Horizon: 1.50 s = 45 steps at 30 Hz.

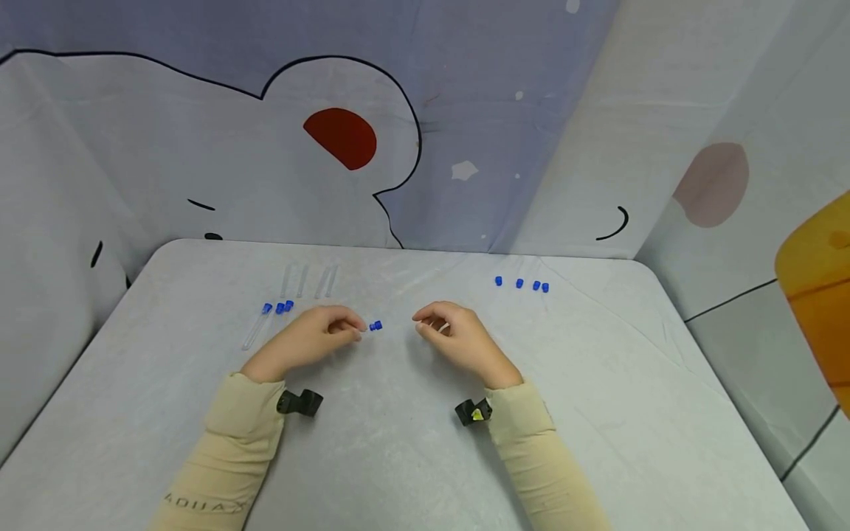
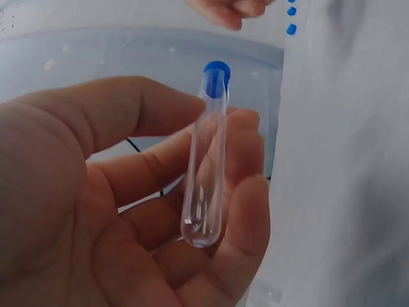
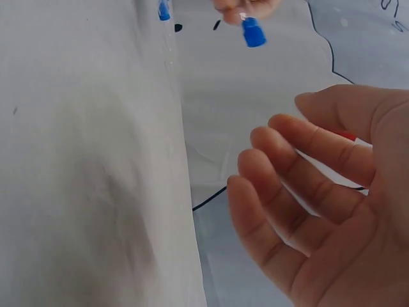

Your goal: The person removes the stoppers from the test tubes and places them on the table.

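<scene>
My left hand (image 1: 307,338) pinches a clear test tube (image 2: 203,166) between thumb and fingers, above the table. A blue cap (image 2: 217,66) sits in the mouth of that tube; in the head view the blue cap (image 1: 376,325) points toward the right hand, and the fingers hide most of the tube. My right hand (image 1: 465,341) hovers a short way to the right of the cap. In the right wrist view, that hand's fingers (image 3: 281,163) are loosely bent, with nothing between them and the thumb.
Several clear tubes (image 1: 302,282) lie side by side at the table's back left. In front of them lie tubes with blue caps (image 1: 267,308), partly behind the left hand. Several loose blue caps (image 1: 519,283) form a row at the back right. Printed cloth walls (image 1: 199,162) border the table (image 1: 598,398).
</scene>
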{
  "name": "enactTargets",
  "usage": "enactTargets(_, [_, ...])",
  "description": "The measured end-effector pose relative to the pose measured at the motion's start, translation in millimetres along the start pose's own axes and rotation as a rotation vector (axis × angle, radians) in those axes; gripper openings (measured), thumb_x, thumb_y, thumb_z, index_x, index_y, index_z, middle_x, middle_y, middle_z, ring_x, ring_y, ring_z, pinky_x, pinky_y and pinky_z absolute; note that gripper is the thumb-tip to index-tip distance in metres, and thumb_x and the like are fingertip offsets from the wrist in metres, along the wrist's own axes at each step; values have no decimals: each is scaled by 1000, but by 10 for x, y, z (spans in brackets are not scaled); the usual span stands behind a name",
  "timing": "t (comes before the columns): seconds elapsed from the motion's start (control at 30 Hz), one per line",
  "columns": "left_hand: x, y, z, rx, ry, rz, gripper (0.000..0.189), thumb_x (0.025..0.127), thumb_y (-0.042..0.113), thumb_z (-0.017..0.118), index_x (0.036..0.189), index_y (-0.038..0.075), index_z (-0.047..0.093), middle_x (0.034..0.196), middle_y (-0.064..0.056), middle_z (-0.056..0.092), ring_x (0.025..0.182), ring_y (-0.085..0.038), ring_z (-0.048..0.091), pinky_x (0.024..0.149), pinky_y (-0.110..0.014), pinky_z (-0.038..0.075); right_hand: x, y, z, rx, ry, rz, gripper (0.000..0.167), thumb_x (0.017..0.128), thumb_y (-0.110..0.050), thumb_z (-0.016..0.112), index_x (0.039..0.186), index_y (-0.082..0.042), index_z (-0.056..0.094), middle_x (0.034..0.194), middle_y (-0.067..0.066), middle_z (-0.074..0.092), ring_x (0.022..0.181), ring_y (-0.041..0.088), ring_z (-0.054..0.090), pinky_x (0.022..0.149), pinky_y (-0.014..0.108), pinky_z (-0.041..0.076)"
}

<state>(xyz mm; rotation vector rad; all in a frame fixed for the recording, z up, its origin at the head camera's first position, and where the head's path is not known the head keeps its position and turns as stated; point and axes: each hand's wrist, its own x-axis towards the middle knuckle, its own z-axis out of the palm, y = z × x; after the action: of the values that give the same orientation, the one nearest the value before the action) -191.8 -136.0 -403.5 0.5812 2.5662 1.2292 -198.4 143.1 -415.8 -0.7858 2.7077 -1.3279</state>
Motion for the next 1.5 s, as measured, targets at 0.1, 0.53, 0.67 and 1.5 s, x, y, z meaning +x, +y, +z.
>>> enactTargets(0.1, [19, 3, 20, -49, -35, 18, 22, 101, 8, 56, 114, -4, 69, 99, -11, 73, 88, -20, 67, 78, -36, 53, 8, -22, 13, 5, -12, -25, 21, 100, -18, 66, 114, -3, 73, 105, 1, 70, 92, 13, 64, 79, 31, 54])
enactTargets(0.53, [24, 115, 66, -118, -97, 42, 23, 102, 10, 56, 116, -3, 69, 103, -15, 73, 92, -30, 68, 79, -38, 54, 2, -91, 68, 27, -91, -102, 17, 101, -24, 65, 110, -12, 74, 103, -4, 70, 91, 9, 63, 78, 30, 54])
enactTargets(0.67, [30, 121, 81, -128, -105, 46, 23, 101, 9, 56, 116, -3, 69, 102, -16, 73, 90, -32, 67, 78, -38, 54, 2, -107, 76, 22, -106, -113, 17, 102, -24, 65, 111, -12, 74, 105, -4, 70, 92, 9, 63, 79, 30, 53])
enactTargets(1.5, [-3, 132, 74, -115, -115, 58, 26, 104, 24, 61, 109, 1, 72, 93, -12, 71, 83, -21, 65, 77, -37, 53, -39, -102, 99, 101, -32, -148, 13, 101, -20, 66, 104, -10, 74, 99, -5, 70, 89, 10, 63, 81, 32, 53])
